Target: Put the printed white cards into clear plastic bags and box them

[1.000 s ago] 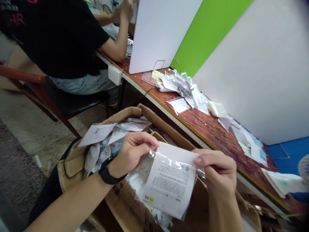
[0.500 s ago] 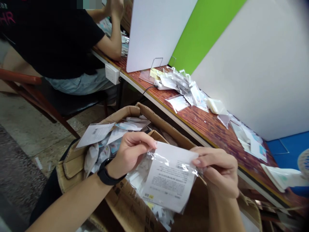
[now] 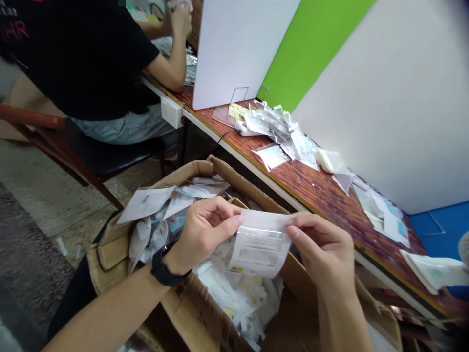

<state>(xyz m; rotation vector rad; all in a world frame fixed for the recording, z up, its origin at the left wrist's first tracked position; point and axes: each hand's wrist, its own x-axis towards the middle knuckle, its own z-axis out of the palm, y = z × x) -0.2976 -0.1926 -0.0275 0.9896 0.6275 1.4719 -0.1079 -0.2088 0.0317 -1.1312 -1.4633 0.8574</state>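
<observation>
Between my hands hangs a clear plastic bag (image 3: 258, 249) with a white printed card inside, its text upside down to me. My left hand (image 3: 207, 234), with a black band on the wrist, pinches the bag's upper left corner. At the upper right corner my right hand (image 3: 324, 252) grips it between thumb and fingers. Below lies an open cardboard box (image 3: 198, 308) with many white paper strips (image 3: 245, 298) in it. To the left, a second box section (image 3: 110, 244) holds several packaged cards (image 3: 146, 203) and clear bags.
A wooden table (image 3: 293, 183) runs diagonally past the boxes, bearing a heap of bagged cards (image 3: 278, 127) and a stack of pale packets (image 3: 331, 161). White (image 3: 242, 49) and green (image 3: 315, 44) partitions stand on it. A co-worker in a black shirt (image 3: 91, 58) sits at the upper left.
The bag's top edge has folded over and the bag now tilts away, looking shorter. My right hand has shifted slightly left and up. More paper strips show below.
</observation>
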